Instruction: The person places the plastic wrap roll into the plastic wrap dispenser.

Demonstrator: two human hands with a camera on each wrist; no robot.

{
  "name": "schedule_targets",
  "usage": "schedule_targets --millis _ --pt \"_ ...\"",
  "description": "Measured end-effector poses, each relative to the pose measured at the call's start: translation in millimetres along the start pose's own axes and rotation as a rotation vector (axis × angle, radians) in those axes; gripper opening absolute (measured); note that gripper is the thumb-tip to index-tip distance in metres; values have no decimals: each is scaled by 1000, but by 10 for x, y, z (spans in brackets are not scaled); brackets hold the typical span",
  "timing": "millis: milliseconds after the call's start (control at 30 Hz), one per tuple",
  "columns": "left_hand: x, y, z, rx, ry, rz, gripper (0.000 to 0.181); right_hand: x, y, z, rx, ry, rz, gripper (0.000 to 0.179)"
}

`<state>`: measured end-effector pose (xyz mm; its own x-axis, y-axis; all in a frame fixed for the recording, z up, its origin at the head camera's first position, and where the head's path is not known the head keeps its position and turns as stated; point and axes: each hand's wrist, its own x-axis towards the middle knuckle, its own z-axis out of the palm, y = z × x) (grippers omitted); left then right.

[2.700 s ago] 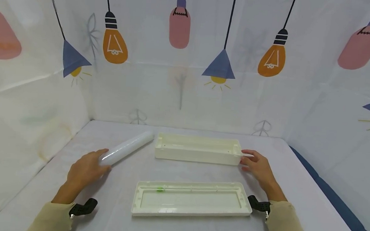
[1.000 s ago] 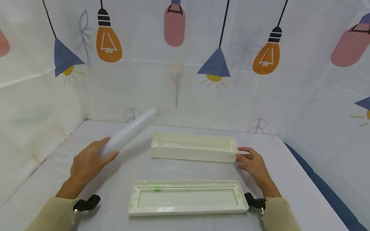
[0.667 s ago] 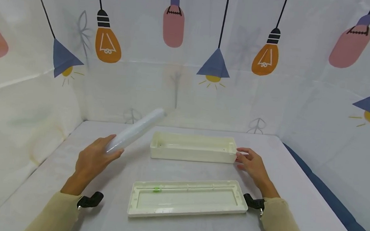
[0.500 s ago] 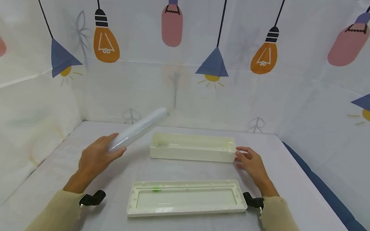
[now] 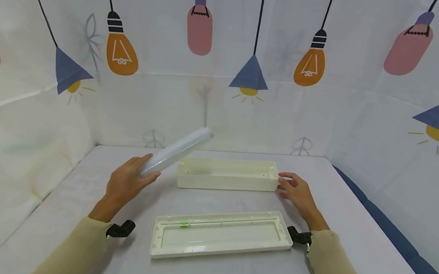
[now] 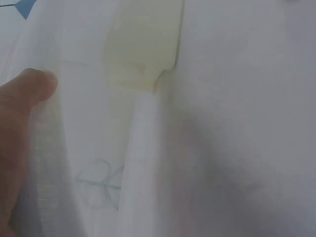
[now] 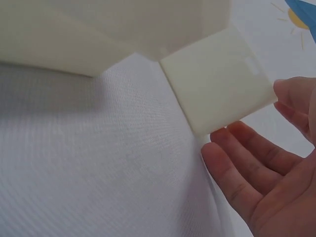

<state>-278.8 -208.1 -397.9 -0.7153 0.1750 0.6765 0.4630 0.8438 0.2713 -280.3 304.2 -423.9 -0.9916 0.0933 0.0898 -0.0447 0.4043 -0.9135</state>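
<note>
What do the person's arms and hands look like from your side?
The left hand and right hand are bare, without gloves. The left sleeve and right sleeve are plain beige. A black, angular device juts from each cuff: left device, right device. I see no cables.

White wall sheet (image 5: 228, 120) behind surface (image 5: 215, 201), printed with orange bulbs (image 5: 122, 57), pink bulbs (image 5: 199, 33), blue lampshades (image 5: 249, 75); faint plant shapes (image 5: 301, 146) just above surface's far edge. Creased white sheet (image 5: 28, 121) left of surface; dark blue strip (image 5: 384, 223) alongside surface's right edge.
</note>
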Motion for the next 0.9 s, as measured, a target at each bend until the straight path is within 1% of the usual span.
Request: schedule_targets --millis 167,267,333,700,800,900 --pt "57 66 42 -12 6 36 63 -6 -2 0 9 2 2 45" --pt "90 86 66 -22 17 68 62 -3 -2 3 17 2 1 43" --pt "110 93 80 -30 16 79 62 -3 -1 3 21 0 0 43" --pt "217 108 119 -86 -85 60 61 0 -9 13 17 5 7 42" --pt "250 129 125 -97 -105 52 61 5 -11 22 15 10 6 41" --pt "284 170 140 -99 -127 59 62 8 -8 24 6 15 2 41"
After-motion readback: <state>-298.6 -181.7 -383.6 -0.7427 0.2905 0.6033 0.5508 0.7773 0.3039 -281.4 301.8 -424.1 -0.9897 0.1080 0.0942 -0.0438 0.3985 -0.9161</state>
